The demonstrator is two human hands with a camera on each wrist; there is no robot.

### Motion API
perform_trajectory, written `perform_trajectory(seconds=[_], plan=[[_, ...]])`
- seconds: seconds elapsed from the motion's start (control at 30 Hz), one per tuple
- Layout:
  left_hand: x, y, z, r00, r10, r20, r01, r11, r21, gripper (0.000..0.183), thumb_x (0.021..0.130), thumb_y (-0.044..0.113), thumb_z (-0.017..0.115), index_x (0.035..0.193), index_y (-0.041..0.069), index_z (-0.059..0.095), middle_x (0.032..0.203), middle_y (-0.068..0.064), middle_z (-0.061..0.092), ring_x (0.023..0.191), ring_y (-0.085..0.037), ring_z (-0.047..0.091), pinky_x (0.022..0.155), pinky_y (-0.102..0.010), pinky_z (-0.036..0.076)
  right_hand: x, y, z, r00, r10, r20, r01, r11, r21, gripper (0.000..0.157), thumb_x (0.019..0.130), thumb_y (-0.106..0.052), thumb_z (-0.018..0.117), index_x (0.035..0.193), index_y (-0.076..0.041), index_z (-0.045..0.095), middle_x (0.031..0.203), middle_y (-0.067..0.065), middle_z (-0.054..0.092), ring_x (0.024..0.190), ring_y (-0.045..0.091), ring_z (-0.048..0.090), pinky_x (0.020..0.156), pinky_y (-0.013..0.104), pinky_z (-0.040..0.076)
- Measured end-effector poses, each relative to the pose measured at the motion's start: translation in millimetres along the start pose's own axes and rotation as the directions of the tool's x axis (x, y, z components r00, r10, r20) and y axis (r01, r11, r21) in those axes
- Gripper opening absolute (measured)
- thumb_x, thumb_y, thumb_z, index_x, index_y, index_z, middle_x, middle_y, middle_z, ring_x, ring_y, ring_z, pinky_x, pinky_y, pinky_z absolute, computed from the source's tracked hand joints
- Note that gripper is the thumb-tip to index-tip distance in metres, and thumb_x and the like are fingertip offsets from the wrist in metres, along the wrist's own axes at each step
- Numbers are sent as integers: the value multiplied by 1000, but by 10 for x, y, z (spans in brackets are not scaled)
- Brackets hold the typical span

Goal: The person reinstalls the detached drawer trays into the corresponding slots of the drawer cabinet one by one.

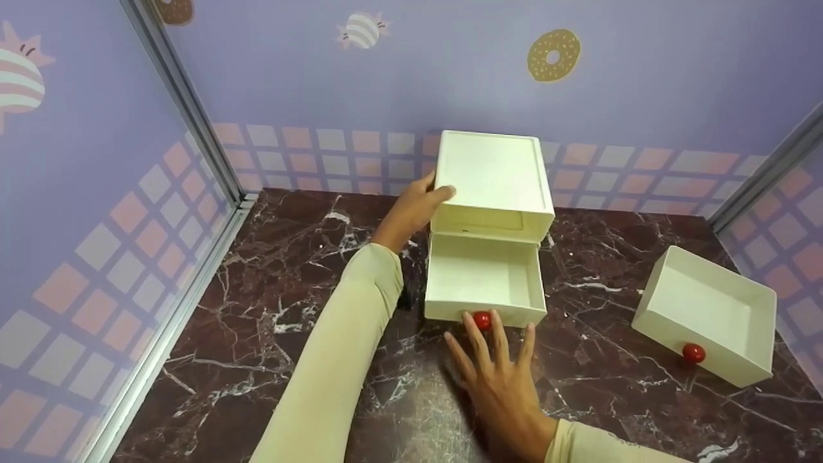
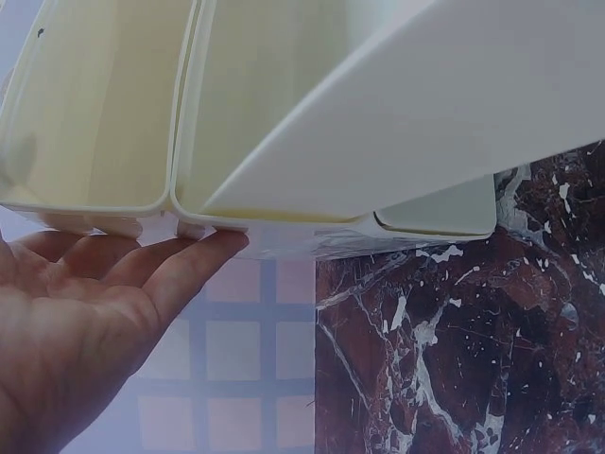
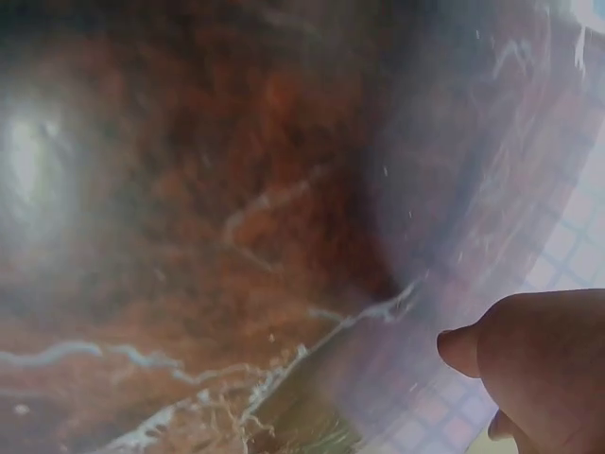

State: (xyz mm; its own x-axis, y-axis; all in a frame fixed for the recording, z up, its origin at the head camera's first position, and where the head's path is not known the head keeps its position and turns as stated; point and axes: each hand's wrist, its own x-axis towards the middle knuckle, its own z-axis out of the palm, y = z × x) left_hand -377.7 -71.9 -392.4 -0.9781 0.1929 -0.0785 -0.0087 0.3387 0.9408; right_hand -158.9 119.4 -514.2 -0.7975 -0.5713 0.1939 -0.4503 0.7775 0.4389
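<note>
A white two-level drawer cabinet (image 1: 492, 170) stands by the back wall, its upper slot without a drawer. My left hand (image 1: 415, 209) holds it at the left side, thumb over the top's front corner. In the left wrist view, the fingers (image 2: 180, 270) lie along the cabinet's side wall. The lower drawer (image 1: 485, 312) is pulled out and has a red round knob (image 1: 482, 320). My right hand (image 1: 501, 386) spreads its straight fingers at this drawer's front, the knob between two of them. The right wrist view shows only part of that hand (image 3: 548, 369).
On the right, a second white drawer (image 1: 710, 315) with a red knob (image 1: 694, 353) rests apart from the cabinet. Dark marbled stone forms the tabletop (image 1: 591, 379). Purple patterned walls (image 1: 289, 77) enclose the back and both sides. A small dark object (image 1: 405, 297) lies beside my left forearm.
</note>
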Motion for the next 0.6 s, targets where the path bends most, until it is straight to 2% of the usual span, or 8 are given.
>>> perform_trajectory(seconds=[0.13,0.2,0.47,0.6], plan=[[9,-3,-1,1000,8,5,-8,1000,4,76,90,52,51,151,24,15,151,-1,32,137,-20,32,114,-38,23,106,69,24,1000,21,1,-21,1000,-7,98,74,-57,66,151,-29,14,158,14,2,139,47,7,96,79,5],[13,-3,-2,1000,3,7,-3,1000,10,77,90,52,51,151,22,15,152,-1,30,138,-20,31,115,-37,23,162,107,46,1000,28,-7,-28,999,-20,91,78,-56,63,151,-29,15,158,14,3,140,47,8,97,78,6],[26,-3,6,1000,20,-10,-20,1000,6,75,90,50,52,151,21,19,150,-4,35,135,-21,35,113,-35,26,385,204,108,1000,24,-5,-24,1000,-8,105,69,-59,68,152,-26,12,157,17,0,138,51,6,99,76,3],[29,-7,6,999,26,-20,-26,999,27,77,90,50,52,151,18,19,151,-5,34,137,-21,33,113,-36,26,519,247,143,998,49,-37,-48,999,7,96,74,-57,64,151,-27,15,157,16,3,138,50,9,102,74,5]])
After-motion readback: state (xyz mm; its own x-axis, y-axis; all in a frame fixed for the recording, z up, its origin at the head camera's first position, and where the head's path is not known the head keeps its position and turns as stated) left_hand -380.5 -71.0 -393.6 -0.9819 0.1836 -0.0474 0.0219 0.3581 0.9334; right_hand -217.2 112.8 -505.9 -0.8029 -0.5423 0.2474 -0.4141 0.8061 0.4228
